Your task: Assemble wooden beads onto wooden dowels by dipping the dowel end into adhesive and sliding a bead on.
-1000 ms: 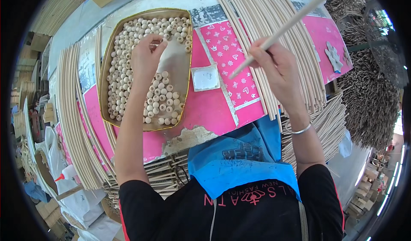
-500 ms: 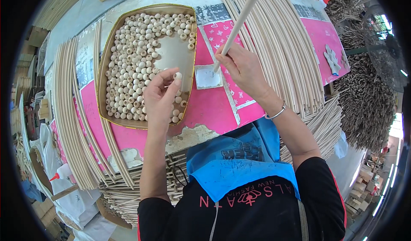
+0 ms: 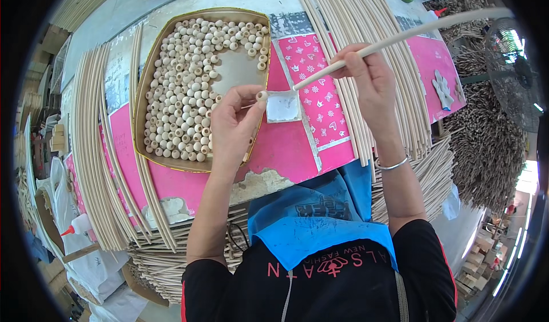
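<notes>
My left hand (image 3: pixel 235 119) pinches a small round wooden bead (image 3: pixel 262 96) between thumb and fingertips, over the right rim of a gold-edged tray (image 3: pixel 136 116). Many more pale beads (image 3: pixel 186 88) with drilled holes fill that tray. A long pale wooden stick (image 3: pixel 400 36) is gripped in my right hand (image 3: pixel 370 85). It slants up to the right, and its lower tip, coated white, points toward the held bead with a gap between them. Just below the tip sits a small square dish (image 3: pixel 283 107) of white liquid, probably glue.
Bundled wooden sticks (image 3: pixel 94 150) lie left of the tray, and a wide row of sticks (image 3: pixel 394 110) lies right. A white glove (image 3: pixel 442 90) rests at the far right. A red-tipped bottle (image 3: pixel 80 225) is at lower left. A fan (image 3: pixel 517 65) stands beyond the right edge.
The stick has come out of the white dish and tipped from steep to slanting rightward. My right hand has moved right; my left hand has carried the bead rightward toward the stick's tip.
</notes>
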Demonstrator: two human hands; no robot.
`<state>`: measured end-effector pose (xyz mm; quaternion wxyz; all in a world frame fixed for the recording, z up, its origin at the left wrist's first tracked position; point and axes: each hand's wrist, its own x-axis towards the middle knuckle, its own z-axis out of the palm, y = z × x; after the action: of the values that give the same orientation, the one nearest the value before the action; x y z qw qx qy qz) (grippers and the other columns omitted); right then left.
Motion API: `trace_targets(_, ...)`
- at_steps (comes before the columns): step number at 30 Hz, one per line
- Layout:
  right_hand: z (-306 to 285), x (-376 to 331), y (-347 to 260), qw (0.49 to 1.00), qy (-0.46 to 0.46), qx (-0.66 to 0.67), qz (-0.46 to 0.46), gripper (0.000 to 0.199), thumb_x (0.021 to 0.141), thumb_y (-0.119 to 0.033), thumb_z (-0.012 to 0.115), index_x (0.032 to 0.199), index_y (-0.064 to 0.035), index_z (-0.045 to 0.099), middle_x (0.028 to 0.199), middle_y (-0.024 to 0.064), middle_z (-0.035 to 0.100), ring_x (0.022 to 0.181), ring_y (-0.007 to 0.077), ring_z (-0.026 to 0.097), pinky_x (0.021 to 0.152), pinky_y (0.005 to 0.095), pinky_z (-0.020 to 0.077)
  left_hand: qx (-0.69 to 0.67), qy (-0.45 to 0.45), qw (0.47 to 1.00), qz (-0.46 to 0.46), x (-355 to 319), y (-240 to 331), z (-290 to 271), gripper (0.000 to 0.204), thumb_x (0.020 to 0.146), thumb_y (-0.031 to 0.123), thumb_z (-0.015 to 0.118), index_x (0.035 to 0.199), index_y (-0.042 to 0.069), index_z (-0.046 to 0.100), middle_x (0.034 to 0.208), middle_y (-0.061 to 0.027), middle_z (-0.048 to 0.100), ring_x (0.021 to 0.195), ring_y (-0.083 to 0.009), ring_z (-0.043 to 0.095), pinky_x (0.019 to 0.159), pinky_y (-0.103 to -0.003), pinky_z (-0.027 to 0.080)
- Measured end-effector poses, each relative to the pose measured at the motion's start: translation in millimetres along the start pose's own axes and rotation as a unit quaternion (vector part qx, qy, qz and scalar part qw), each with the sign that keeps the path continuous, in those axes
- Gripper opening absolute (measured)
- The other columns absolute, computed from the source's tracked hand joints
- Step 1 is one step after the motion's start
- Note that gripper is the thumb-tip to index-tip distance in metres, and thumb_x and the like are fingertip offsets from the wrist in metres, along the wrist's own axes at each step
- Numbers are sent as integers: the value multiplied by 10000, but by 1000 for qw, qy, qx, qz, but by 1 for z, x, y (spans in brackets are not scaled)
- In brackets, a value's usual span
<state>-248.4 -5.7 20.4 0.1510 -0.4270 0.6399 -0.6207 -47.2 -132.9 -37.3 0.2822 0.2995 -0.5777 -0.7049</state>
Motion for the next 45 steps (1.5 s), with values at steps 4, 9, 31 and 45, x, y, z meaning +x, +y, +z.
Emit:
trace_targets(4,-3,-1,-14,999,-2,38,-39,229,1061,-198,518,1075,7,618,932,95,686,866,156,696,790,277,583,0,-25,1000,-7,4,-2,10,214,955,80,672,1155,5,671,986,-29,698,883,-55,614,764,-206,490)
trace_targets(9,3,-7,-16,997,-20,42,-56,227,1064,-188,505,1085,9,616,972,101,680,911,165,694,817,289,582,-38,-35,999,-16,2,0,19,242,947,72,677,1178,-2,679,986,-20,693,866,-47,601,752,-198,480)
trace_targets(31,-8,-19,-10,987,-126,-6,-100,159,1047,-133,505,1052,-14,609,1004,104,643,984,192,648,856,308,534,-63,-46,996,-31,-3,-3,18,300,925,48,695,1222,5,688,978,-7,666,852,-66,594,782,-224,494)
trace_targets(45,11,-67,6,979,110,173,21,265,1081,-195,457,1175,24,573,1113,142,663,1006,228,697,910,334,572,-199,-24,979,33,5,6,66,369,983,33,612,1346,5,553,1064,-43,630,964,-114,634,915,-294,567)
